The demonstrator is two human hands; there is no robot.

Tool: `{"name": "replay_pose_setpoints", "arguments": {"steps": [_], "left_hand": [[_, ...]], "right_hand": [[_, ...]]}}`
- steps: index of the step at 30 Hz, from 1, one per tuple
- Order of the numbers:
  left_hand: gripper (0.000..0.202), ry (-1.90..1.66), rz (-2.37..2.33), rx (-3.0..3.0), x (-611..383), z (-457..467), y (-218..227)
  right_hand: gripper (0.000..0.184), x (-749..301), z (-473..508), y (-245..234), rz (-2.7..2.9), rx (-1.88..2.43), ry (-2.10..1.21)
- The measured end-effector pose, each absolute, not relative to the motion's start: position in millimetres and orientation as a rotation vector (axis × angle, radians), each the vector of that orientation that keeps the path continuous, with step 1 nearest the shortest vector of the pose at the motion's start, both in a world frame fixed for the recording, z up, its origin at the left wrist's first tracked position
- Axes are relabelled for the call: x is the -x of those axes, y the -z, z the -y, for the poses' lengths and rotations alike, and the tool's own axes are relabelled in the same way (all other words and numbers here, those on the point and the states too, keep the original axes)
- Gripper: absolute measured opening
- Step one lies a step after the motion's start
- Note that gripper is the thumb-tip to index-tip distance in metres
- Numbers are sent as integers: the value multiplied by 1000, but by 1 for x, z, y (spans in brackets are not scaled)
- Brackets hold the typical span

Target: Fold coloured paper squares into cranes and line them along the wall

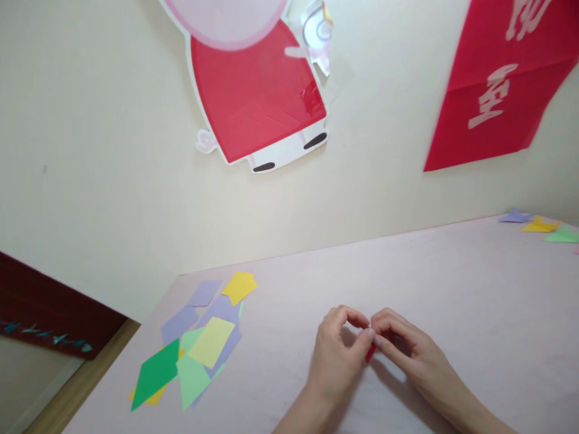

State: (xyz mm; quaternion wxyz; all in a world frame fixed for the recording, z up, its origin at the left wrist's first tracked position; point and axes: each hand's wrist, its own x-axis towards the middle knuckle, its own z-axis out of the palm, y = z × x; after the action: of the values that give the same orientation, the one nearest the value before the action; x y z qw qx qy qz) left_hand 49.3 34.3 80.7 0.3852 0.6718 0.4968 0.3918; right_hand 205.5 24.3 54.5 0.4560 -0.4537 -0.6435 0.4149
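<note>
My left hand (337, 352) and my right hand (407, 349) meet low in the middle of a pale pink table (452, 289). Both pinch a small piece of red paper (370, 353), of which only a sliver shows between the fingertips. The fingers of both hands are curled and pressed together on it. The hands hover just above or rest on the tabletop; I cannot tell which.
A loose pile of coloured paper squares (199, 343), purple, yellow and green, lies at the table's left. Folded paper pieces (540, 226) sit at the far right edge. A cartoon cut-out (257, 96) and a red banner (502, 84) hang on the wall behind.
</note>
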Motion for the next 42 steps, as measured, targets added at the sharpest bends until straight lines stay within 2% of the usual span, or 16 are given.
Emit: {"name": "replay_pose_setpoints", "arguments": {"steps": [8, 15, 24, 33, 40, 42], "left_hand": [[7, -948, -1229, -1636, -44, -34, -72], [12, -941, -1265, -1715, -45, -32, -71], [10, -870, -1244, -1942, -41, -30, -72], [11, -837, -1272, -1856, -39, -29, -78], [8, -841, -1285, -1815, -38, -33, -69], [15, -828, -1315, -1875, -38, -33, -66]], "right_hand": [[37, -205, -23, -59, 1590, 1143, -1049], [27, -205, -23, -54, 1564, 1140, -976], [15, -205, -22, -55, 1684, 1086, -844], [12, -211, -24, -59, 1780, 1150, -716], [19, -217, -28, -57, 1844, 1273, -666], [19, -215, -29, -54, 1910, 1334, -616]]}}
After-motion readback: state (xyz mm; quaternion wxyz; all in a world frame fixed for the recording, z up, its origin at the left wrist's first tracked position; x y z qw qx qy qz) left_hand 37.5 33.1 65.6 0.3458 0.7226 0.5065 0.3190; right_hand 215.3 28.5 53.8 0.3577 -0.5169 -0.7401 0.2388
